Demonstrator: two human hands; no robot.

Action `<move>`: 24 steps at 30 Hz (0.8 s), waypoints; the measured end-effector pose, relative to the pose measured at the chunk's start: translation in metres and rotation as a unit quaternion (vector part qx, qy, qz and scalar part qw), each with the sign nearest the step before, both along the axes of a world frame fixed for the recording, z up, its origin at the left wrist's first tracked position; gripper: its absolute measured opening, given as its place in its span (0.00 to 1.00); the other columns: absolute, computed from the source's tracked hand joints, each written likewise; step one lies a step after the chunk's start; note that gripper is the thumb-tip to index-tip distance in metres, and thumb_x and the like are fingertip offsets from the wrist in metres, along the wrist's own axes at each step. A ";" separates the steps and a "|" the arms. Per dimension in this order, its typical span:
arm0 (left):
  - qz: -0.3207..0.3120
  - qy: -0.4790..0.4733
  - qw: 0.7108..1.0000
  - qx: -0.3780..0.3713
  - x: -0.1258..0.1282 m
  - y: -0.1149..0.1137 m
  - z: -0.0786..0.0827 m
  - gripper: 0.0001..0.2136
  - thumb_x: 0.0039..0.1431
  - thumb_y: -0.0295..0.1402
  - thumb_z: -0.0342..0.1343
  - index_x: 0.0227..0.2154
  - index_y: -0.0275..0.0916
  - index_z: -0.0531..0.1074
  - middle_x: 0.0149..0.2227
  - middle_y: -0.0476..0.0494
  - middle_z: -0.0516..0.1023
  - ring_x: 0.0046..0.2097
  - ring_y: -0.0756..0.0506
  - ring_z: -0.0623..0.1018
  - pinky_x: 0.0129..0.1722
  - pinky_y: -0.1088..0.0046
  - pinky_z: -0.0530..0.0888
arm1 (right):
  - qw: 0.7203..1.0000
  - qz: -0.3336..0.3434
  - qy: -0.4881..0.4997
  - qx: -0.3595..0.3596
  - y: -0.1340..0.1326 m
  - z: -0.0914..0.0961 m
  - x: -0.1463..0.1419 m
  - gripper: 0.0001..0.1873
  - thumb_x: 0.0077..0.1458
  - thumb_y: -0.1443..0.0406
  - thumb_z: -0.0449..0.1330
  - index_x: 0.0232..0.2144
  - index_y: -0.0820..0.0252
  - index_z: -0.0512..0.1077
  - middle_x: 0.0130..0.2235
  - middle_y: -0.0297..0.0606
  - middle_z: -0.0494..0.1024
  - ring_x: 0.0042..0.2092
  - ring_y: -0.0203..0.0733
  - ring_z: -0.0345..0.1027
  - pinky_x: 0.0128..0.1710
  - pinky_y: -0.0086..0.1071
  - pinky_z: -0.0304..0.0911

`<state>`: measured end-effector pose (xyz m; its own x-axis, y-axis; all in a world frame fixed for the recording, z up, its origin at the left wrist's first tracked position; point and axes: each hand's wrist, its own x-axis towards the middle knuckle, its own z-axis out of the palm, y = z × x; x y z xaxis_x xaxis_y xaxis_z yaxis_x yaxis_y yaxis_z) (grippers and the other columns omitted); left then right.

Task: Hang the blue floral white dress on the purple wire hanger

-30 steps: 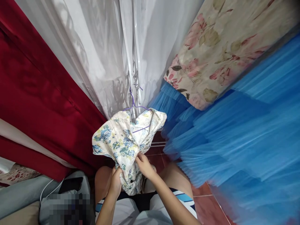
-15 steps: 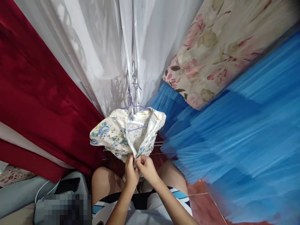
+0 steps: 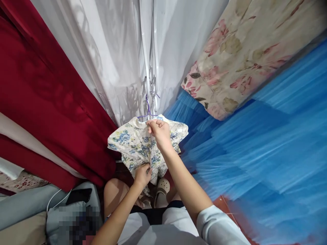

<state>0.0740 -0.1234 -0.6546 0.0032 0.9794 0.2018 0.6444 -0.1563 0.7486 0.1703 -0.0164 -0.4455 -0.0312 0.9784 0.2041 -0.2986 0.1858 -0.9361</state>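
Note:
A white blouse (image 3: 127, 139) with blue and yellow flowers hangs from a purple hanger (image 3: 148, 105) in front of me. Its front edges meet along a straight zipper line (image 3: 150, 149) down the middle. My right hand (image 3: 159, 132) is closed in a pinch at the neckline, at the top of the zipper; the pull itself is hidden by the fingers. Lower down, my left hand (image 3: 142, 175) grips the fabric beside the bottom of the front opening. Both sleeves spread out to the sides.
White curtains (image 3: 109, 51) and metal rods (image 3: 144, 51) stand behind the hanger. Red cloth (image 3: 51, 85) hangs left, blue tulle (image 3: 242, 153) and floral cloth (image 3: 217, 68) right. A phone (image 3: 79, 195) lies on the grey seat (image 3: 93, 190) at lower left. Below are my clogs (image 3: 163, 185).
My right hand has moved up from the lower front to the neckline, and the open V of the blouse has closed. My left hand stays low on the fabric.

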 end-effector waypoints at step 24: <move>0.255 -0.181 0.890 0.332 -0.087 0.071 0.184 0.11 0.63 0.38 0.54 0.31 0.36 0.71 0.29 0.47 0.72 0.34 0.48 0.73 0.39 0.73 0.70 | 0.988 0.040 -0.152 -0.002 -0.034 -0.082 0.023 0.14 0.55 0.60 0.57 0.21 0.56 0.59 0.17 0.24 0.56 0.19 0.30 0.47 0.20 0.27 0.43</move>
<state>-0.0134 -0.0522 -0.4704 -0.5909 0.4994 0.6336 0.4942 -0.3967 0.7736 0.1934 -0.0499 -0.5276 -0.1670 0.9714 0.1690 -0.0161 0.1687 -0.9855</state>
